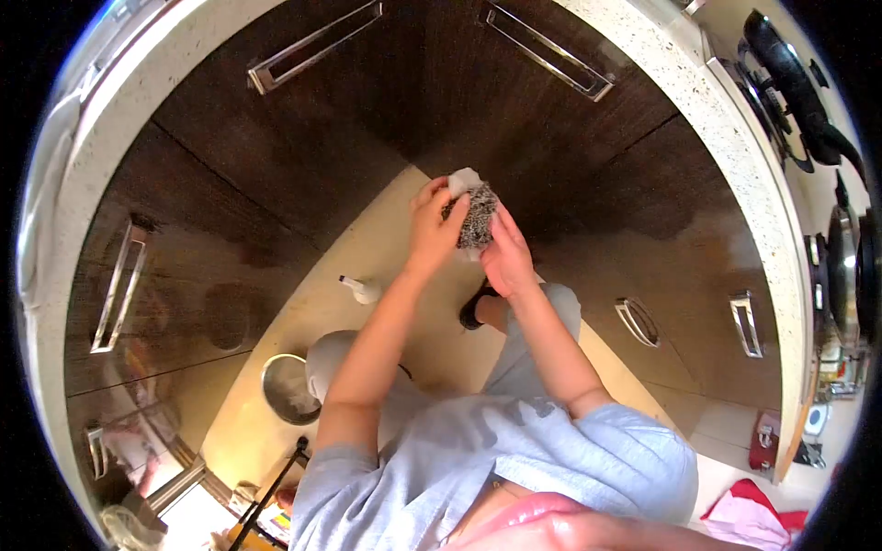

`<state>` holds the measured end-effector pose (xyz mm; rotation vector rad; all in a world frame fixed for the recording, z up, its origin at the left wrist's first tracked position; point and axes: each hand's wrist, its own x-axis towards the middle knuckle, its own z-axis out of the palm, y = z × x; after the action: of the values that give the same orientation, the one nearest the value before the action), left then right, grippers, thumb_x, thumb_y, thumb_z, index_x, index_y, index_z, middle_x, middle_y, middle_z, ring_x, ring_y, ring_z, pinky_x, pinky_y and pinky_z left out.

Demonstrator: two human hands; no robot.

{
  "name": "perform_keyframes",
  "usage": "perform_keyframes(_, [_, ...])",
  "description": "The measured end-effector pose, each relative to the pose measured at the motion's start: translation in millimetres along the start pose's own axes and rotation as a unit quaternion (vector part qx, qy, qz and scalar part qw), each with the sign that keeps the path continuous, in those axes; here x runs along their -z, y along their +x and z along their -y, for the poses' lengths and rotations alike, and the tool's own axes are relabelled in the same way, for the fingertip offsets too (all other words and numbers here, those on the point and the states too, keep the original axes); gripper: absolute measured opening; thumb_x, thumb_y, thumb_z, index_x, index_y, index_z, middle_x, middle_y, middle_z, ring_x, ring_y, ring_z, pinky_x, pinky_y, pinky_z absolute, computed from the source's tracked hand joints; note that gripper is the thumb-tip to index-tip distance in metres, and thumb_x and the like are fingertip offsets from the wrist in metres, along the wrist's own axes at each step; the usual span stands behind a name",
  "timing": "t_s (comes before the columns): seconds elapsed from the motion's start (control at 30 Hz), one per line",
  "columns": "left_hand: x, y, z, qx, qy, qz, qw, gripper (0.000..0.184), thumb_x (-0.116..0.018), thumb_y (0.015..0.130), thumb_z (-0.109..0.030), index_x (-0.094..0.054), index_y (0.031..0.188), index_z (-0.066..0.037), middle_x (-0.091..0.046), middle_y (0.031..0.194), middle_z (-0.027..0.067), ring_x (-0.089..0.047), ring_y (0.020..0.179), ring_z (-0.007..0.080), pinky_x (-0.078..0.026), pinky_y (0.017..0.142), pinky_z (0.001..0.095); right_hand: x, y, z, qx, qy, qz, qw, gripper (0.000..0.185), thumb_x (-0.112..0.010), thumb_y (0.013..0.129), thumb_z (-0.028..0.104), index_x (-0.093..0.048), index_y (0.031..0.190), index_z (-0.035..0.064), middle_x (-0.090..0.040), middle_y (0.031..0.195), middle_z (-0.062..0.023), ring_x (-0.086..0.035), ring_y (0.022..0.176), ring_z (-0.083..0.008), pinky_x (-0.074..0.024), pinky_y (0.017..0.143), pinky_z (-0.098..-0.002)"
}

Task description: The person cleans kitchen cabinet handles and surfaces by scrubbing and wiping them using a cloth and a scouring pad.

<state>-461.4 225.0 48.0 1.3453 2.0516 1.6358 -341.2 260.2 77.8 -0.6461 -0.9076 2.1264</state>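
Observation:
Both hands meet in front of a dark cabinet corner, around a grey-black, wiry-looking scouring pad (477, 220). My left hand (432, 225) grips its left side, with the thumb across the front. From the right, my right hand (508, 255) holds the lower edge with its fingers curved round it. A white, soft-looking piece (465, 180) sticks out above the pad, and a bit of white shows below it. Whether this is cloth or foam I cannot tell. On the floor by my left forearm lies a white bottle (364, 291) with a dark tip.
A metal bowl (290, 389) with something pale inside stands on the floor beside my left knee. Dark cabinet doors (514, 138) with metal handles surround me. Above them runs a speckled countertop (726, 119), with pans (799, 92) at the upper right.

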Motion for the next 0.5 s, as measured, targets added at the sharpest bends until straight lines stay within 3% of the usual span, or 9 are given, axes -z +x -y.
perform_keyframes(0.03, [3, -2, 3, 0.066, -0.06, 0.024, 0.996, 0.036, -0.06, 0.083, -0.026, -0.055, 0.114, -0.008, -0.052, 0.118, 0.0121, -0.046, 0.111, 0.0252, -0.036, 0.091, 0.0344, 5, 3, 0, 0.011, -0.052, -0.035, 0.998, 0.038, -0.049, 0.091, 0.017, -0.044, 0.126, 0.0028, -0.048, 0.125, -0.0067, -0.046, 0.112, -0.0146, -0.0392, 0.093, -0.0303])
perform_keyframes(0.13, [28, -8, -4, 0.101, -0.135, 0.032, 0.985, 0.037, -0.062, 0.08, -0.027, -0.056, 0.111, -0.008, -0.05, 0.117, 0.0154, -0.043, 0.112, 0.0299, -0.032, 0.096, 0.0385, -2, 3, 47, 0.09, -0.148, -0.101, 0.98, 0.036, -0.053, 0.09, 0.016, -0.048, 0.121, 0.0002, -0.048, 0.124, -0.0069, -0.05, 0.107, -0.0156, -0.0405, 0.092, -0.0304])
perform_keyframes(0.17, [35, -8, -5, 0.09, -0.111, 0.031, 0.989, 0.035, -0.062, 0.081, -0.026, -0.056, 0.111, -0.01, -0.05, 0.117, 0.0142, -0.043, 0.112, 0.0288, -0.038, 0.09, 0.0364, -10, 4, 68, 0.206, -0.24, -0.117, 0.941, 0.035, -0.056, 0.087, 0.016, -0.05, 0.119, 0.0017, -0.05, 0.121, -0.0072, -0.051, 0.105, -0.0167, -0.0414, 0.09, -0.0305])
perform_keyframes(0.2, [44, -9, -9, 0.097, -0.123, 0.036, 0.987, 0.036, -0.061, 0.082, -0.026, -0.056, 0.113, -0.01, -0.051, 0.118, 0.0126, -0.045, 0.111, 0.0271, -0.039, 0.089, 0.0363, -18, 6, 89, 0.316, -0.327, -0.129, 0.881, 0.034, -0.059, 0.085, 0.015, -0.053, 0.116, 0.0031, -0.052, 0.118, -0.0074, -0.052, 0.103, -0.0179, -0.0422, 0.089, -0.0305])
perform_keyframes(0.23, [55, -10, -14, 0.105, -0.133, 0.043, 0.985, 0.036, -0.061, 0.082, -0.027, -0.055, 0.114, -0.01, -0.051, 0.118, 0.011, -0.046, 0.11, 0.0253, -0.039, 0.088, 0.0363, -22, 11, 110, 0.448, -0.481, -0.135, 0.741, 0.035, -0.062, 0.081, 0.015, -0.055, 0.114, 0.0066, -0.053, 0.114, -0.007, -0.052, 0.101, -0.0193, -0.0425, 0.087, -0.0311])
perform_keyframes(0.27, [64, -11, -18, 0.112, -0.141, 0.05, 0.982, 0.037, -0.06, 0.083, -0.027, -0.054, 0.115, -0.011, -0.052, 0.118, 0.0094, -0.048, 0.11, 0.0235, -0.039, 0.087, 0.0363, -24, 18, 129, 0.553, -0.605, -0.13, 0.558, 0.036, -0.066, 0.078, 0.014, -0.057, 0.112, 0.01, -0.055, 0.111, -0.0066, -0.053, 0.099, -0.0207, -0.0429, 0.085, -0.0317])
perform_keyframes(0.33, [78, -14, -21, 0.139, -0.147, 0.068, 0.977, 0.036, -0.06, 0.083, -0.026, -0.054, 0.115, -0.011, -0.052, 0.118, 0.009, -0.05, 0.107, 0.023, -0.04, 0.086, 0.0366, -27, 33, 151, 0.588, -0.749, -0.162, 0.258, 0.041, -0.071, 0.069, 0.014, -0.06, 0.109, 0.0161, -0.055, 0.106, -0.0053, -0.052, 0.095, -0.0229, -0.0431, 0.082, -0.0341])
perform_keyframes(0.4, [87, -16, -17, 0.137, -0.142, 0.065, 0.978, 0.035, -0.06, 0.083, -0.024, -0.054, 0.114, -0.009, -0.052, 0.116, 0.0098, -0.051, 0.103, 0.0237, -0.042, 0.08, 0.0346, -14, 54, 160, 0.549, -0.801, -0.118, 0.205, 0.046, -0.072, 0.065, 0.014, -0.06, 0.109, 0.0177, -0.055, 0.103, 0.001, -0.051, 0.09, -0.0224, -0.0433, 0.079, -0.034])
perform_keyframes(0.5, [95, -23, -10, 0.097, -0.107, 0.041, 0.989, 0.033, -0.061, 0.081, -0.02, -0.055, 0.111, -0.007, -0.053, 0.112, 0.0106, -0.053, 0.099, 0.0242, -0.046, 0.072, 0.0305, -19, 87, 164, 0.565, -0.81, -0.006, 0.157, 0.04, -0.063, 0.07, 0.011, -0.059, 0.109, 0.0169, -0.054, 0.1, 0.0027, -0.051, 0.087, -0.0205, -0.0432, 0.074, -0.0336])
